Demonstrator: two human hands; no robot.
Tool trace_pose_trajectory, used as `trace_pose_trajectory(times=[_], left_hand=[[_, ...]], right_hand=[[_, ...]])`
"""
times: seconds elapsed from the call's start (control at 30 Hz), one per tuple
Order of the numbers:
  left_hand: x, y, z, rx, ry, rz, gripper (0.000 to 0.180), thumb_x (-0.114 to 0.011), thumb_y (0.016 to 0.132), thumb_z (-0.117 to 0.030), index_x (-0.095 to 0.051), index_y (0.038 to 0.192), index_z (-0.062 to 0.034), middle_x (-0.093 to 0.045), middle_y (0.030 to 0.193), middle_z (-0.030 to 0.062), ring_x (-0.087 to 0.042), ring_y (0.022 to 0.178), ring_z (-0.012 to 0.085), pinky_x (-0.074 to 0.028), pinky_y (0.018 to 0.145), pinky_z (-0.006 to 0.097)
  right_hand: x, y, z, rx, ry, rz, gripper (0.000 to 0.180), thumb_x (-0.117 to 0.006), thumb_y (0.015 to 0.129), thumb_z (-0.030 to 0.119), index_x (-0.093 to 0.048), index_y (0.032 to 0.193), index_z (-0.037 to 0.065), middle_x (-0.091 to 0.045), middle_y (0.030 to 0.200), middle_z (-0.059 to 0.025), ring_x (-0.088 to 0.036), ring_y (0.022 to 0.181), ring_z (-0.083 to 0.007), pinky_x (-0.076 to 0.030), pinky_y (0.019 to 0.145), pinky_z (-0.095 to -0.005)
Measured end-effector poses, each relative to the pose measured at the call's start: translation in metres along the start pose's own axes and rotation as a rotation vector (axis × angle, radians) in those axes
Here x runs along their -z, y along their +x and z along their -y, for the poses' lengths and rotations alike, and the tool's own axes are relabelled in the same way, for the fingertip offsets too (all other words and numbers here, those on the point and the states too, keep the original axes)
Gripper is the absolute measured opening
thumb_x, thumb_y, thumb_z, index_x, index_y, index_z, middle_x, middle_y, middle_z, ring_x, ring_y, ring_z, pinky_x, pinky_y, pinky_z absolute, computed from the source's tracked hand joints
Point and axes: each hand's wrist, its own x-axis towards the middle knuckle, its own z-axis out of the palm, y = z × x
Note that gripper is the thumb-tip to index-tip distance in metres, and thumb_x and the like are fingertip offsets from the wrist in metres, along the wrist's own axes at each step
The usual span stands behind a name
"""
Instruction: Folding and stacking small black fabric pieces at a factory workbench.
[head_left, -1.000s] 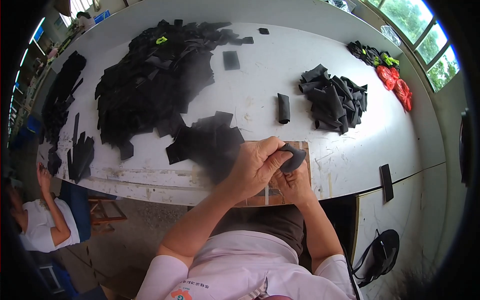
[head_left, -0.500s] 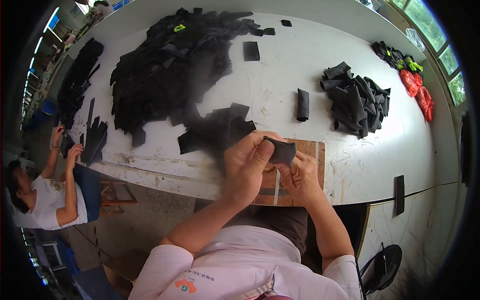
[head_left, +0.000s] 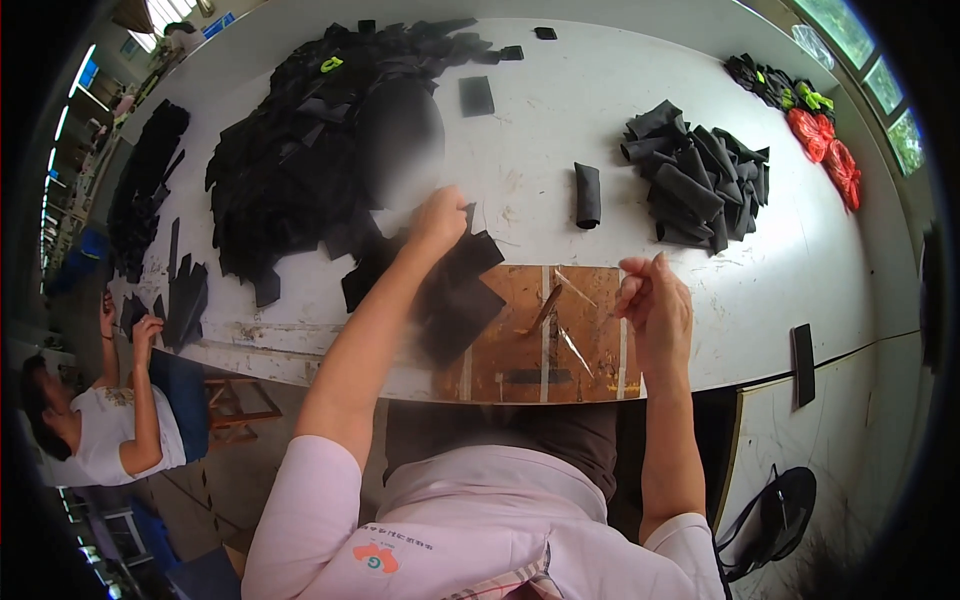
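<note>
My left hand (head_left: 440,222) is stretched forward over loose black fabric pieces (head_left: 462,300) beside the large heap. Its fingers are curled closed, and whatever they may grip is hidden behind them. My right hand (head_left: 658,305) hovers by the right edge of a brown board (head_left: 505,335), its fingers loosely bent and apart, holding nothing. Farther off, a single black fabric tube (head_left: 588,197) lies on the white table. To its right is a pile of similar rolled black pieces (head_left: 700,180).
A big heap of black fabric pieces (head_left: 290,160) spreads at the far left. Red plastic bags (head_left: 825,145) lie by the right wall. A black strip (head_left: 803,365) is at the table's right front. Another person (head_left: 120,420) works at the left edge.
The dark piece that both hands were holding is no longer between them. My left hand has moved forward and left toward the loose pieces; my right hand has drawn away to the right.
</note>
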Motion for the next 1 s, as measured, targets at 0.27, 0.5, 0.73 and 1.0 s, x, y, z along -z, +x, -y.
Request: trace_pose_trajectory(times=[0.27,0.5,0.73,1.0], left_hand=[[0.078,-0.046,-0.05,-0.053,-0.926,-0.741,0.01,-0.057,0.082,-0.005,-0.052,0.088,0.0008,-0.057,0.073,0.005,-0.053,0.058,0.009,-0.043,0.053,0.02],[0.062,-0.146,-0.034,0.551,-1.952,-0.154,0.005,-0.055,0.082,-0.004,-0.058,0.085,-0.0009,-0.061,0.081,0.0071,-0.057,0.071,0.0146,-0.045,0.058,0.024],[0.006,-0.193,-0.046,0.611,-2.158,0.201,0.01,-0.055,0.081,-0.011,-0.057,0.086,-0.0025,-0.061,0.083,0.0071,-0.058,0.074,0.0145,-0.049,0.061,0.028],[0.012,-0.212,-0.079,0.673,-1.546,0.236,0.018,-0.055,0.083,-0.017,-0.053,0.095,-0.0038,-0.058,0.077,0.0025,-0.056,0.064,0.01,-0.045,0.055,0.022]], right_hand=[[-0.033,-0.052,-0.046,-0.118,-0.277,0.442,0.034,-0.048,0.089,0.029,-0.057,0.081,-0.003,-0.049,0.058,-0.0034,-0.046,0.054,-0.0108,-0.041,0.054,-0.0235],[-0.077,-0.064,-0.047,0.334,-0.357,0.408,0.046,-0.064,0.078,0.029,-0.049,0.109,-0.001,-0.052,0.087,-0.0131,-0.055,0.077,-0.0224,-0.045,0.062,-0.0308],[-0.085,-0.059,-0.077,0.54,-0.461,0.186,0.025,-0.066,0.07,0.004,-0.06,0.094,0.003,-0.055,0.08,-0.0087,-0.054,0.07,-0.018,-0.044,0.062,-0.0273],[-0.058,-0.059,-0.076,0.809,-0.757,0.104,0.01,-0.065,0.067,0.001,-0.06,0.075,0.003,-0.047,0.061,-0.0065,-0.048,0.05,-0.02,-0.036,0.043,-0.0283]])
